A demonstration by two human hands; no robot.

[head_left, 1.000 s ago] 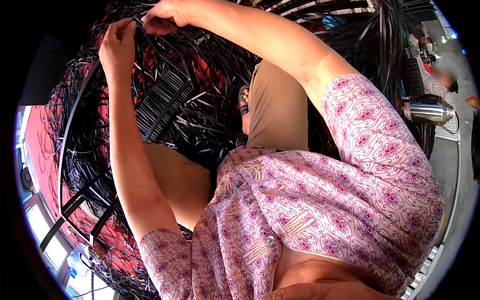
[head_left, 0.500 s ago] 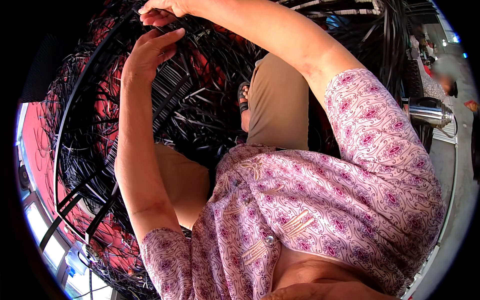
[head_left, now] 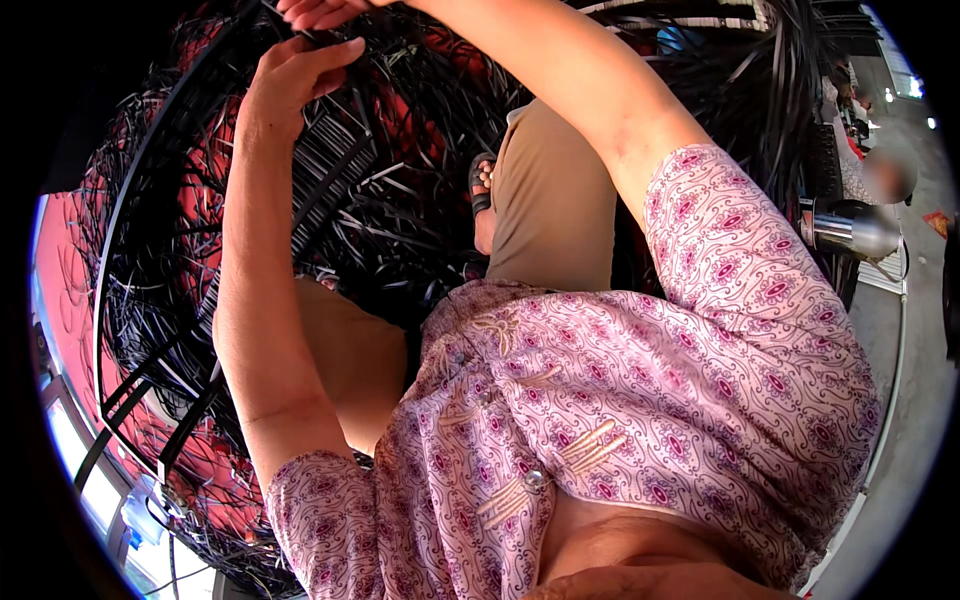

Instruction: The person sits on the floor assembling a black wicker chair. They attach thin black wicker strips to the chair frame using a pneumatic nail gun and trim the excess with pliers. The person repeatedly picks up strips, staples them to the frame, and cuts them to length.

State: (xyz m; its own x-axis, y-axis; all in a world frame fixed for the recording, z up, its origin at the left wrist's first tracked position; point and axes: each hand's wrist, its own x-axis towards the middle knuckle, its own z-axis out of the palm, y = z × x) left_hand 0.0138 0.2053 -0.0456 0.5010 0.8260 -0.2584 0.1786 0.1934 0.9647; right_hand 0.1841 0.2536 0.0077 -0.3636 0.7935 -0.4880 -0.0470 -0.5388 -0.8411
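A black frame curves along the left, with a woven panel of black flat strips beside it. Near the frame's upper part is my left hand, its thumb stretched away from the other fingers. Its palm side is partly turned from view, and nothing shows between thumb and fingers. Just above, my right hand reaches in from the right and is cut by the top edge. Its visible fingers are bent together close to a dark strip; what they pinch, if anything, is hidden.
Loose black strips lie tangled over a red surface. My sandalled foot stands among them. A bundle of long black strips hangs at upper right, near a shiny metal cylinder. Another person is at the far right.
Both hands have shifted slightly upward in the picture, and more of my right hand is cut off. The left hand's thumb stays apart.
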